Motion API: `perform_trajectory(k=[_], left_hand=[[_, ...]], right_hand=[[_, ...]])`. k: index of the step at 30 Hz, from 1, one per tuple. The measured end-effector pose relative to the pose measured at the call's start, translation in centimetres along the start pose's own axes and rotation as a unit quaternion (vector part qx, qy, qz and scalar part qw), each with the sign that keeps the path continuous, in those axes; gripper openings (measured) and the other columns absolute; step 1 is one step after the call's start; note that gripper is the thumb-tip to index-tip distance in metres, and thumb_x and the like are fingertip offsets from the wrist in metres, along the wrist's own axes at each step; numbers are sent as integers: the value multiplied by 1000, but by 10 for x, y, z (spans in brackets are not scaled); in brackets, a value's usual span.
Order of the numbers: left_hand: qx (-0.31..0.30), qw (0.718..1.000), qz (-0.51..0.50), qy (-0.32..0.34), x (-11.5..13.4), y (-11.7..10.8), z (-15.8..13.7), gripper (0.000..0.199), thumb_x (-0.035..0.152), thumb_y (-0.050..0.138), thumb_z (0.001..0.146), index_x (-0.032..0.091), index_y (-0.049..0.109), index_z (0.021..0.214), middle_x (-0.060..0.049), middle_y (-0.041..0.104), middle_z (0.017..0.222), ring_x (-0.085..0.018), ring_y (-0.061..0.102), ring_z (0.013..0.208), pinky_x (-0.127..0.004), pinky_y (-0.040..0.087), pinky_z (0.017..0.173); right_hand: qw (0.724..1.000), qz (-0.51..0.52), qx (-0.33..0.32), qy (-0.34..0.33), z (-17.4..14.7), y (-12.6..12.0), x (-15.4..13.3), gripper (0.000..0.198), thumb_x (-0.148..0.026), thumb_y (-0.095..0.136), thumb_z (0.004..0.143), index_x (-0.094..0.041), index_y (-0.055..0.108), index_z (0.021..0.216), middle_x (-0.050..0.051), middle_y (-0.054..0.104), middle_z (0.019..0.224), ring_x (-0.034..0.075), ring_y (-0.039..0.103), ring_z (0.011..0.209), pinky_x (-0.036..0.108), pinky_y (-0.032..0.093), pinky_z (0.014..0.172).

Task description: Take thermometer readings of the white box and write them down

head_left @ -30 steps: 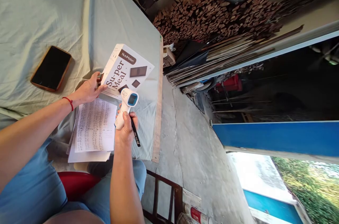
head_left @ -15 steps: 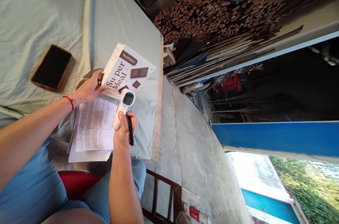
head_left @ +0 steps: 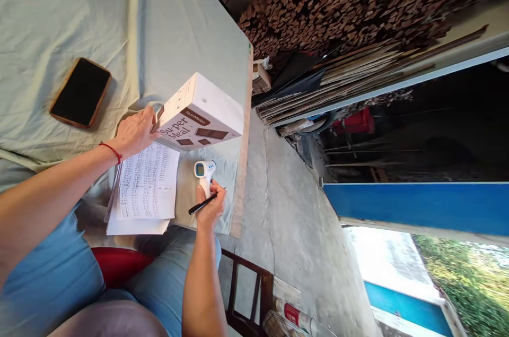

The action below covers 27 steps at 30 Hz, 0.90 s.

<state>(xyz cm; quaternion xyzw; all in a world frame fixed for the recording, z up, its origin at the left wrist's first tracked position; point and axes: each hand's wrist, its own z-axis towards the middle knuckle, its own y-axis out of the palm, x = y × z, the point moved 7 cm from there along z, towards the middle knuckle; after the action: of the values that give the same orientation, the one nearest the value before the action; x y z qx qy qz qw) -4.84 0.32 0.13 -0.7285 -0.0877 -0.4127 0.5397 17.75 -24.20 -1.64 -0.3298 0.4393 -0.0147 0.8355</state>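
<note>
My left hand (head_left: 139, 130) grips the near left end of a white box (head_left: 199, 114) printed "NutriMotion Su-per Meal". The box is tilted, showing its lettered front and a plain white side. In my right hand (head_left: 210, 207) is a white infrared thermometer (head_left: 204, 175) with a small blue-framed screen, held by its handle. A black pen (head_left: 202, 203) is also in that hand, lying across the fingers. Below the box, a stack of papers (head_left: 147, 183) covered with rows of writing lies at the table's near edge.
A phone in a brown case (head_left: 80, 93) lies on the cloth-covered table (head_left: 191, 24), left of the box. Beyond the table's right edge are a concrete floor (head_left: 286, 209) and stacked firewood (head_left: 342, 2). A dark wooden chair frame (head_left: 246, 294) stands close by on the right.
The box has tipped, so its plain white side now shows. My right hand has moved right and turned the thermometer, away from the box and papers. The pen has swung to point left.
</note>
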Motion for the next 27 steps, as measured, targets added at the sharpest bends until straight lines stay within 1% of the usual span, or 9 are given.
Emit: perform_trajectory(k=[2,3,4,6,9,11,14,19,27], left_hand=[[-16,999,39,-2,6,1,-8,19,36,61,96,20,64,106,-9,71,95,-28,69,90,-39,50,76],[-29,998,62,6,10,3,-13,18,36,58,98,20,65,101,-9,71,91,-27,69,88,-38,49,74],[-45,995,81,26,16,5,-18,20,37,55,99,19,65,99,-8,70,88,-27,68,87,-37,48,73],[-94,987,118,64,27,15,-31,21,37,56,99,18,65,102,-8,71,87,-27,69,86,-36,47,71],[-185,962,154,129,39,34,-51,24,35,62,97,16,65,112,-10,74,100,-29,71,89,-36,47,70],[-216,950,168,151,41,41,-59,27,33,64,96,15,65,116,-12,74,112,-31,72,96,-37,47,71],[-227,946,169,159,39,46,-62,28,29,61,97,15,64,121,-14,72,122,-32,71,104,-37,48,73],[-238,946,154,155,36,47,-62,28,21,61,95,14,65,121,-15,71,121,-32,70,105,-36,46,72],[-235,945,162,159,37,47,-63,26,21,61,95,14,65,120,-14,71,119,-31,70,103,-35,44,70]], right_hand=[[1000,-9,18,-23,-3,-6,-11,43,-57,66,86,-19,65,105,14,70,116,29,65,115,52,47,108],[999,-2,23,-23,-7,-6,-18,44,-56,61,90,-18,66,111,14,70,116,28,65,112,50,49,105],[1000,17,16,-13,-12,-4,-24,45,-54,56,93,-17,68,116,14,70,114,26,66,107,47,51,100],[995,84,-35,30,-23,10,-33,44,-49,50,95,-17,70,118,11,71,108,21,67,89,40,55,86],[975,171,-123,74,-42,38,-40,33,-44,58,87,-17,71,101,3,70,85,15,61,67,31,52,67],[973,168,-147,62,-50,50,-44,24,-40,64,80,-19,69,88,-1,66,72,13,55,59,27,47,60],[982,116,-146,-3,-53,56,-52,18,-38,63,80,-20,67,79,-3,65,68,12,53,57,26,45,57],[984,63,-132,-102,-53,55,-66,21,-37,57,88,-21,65,77,-2,64,67,14,57,59,27,47,59],[978,51,-136,-148,-54,56,-74,21,-34,55,91,-21,64,77,-3,63,64,13,56,54,25,45,55]])
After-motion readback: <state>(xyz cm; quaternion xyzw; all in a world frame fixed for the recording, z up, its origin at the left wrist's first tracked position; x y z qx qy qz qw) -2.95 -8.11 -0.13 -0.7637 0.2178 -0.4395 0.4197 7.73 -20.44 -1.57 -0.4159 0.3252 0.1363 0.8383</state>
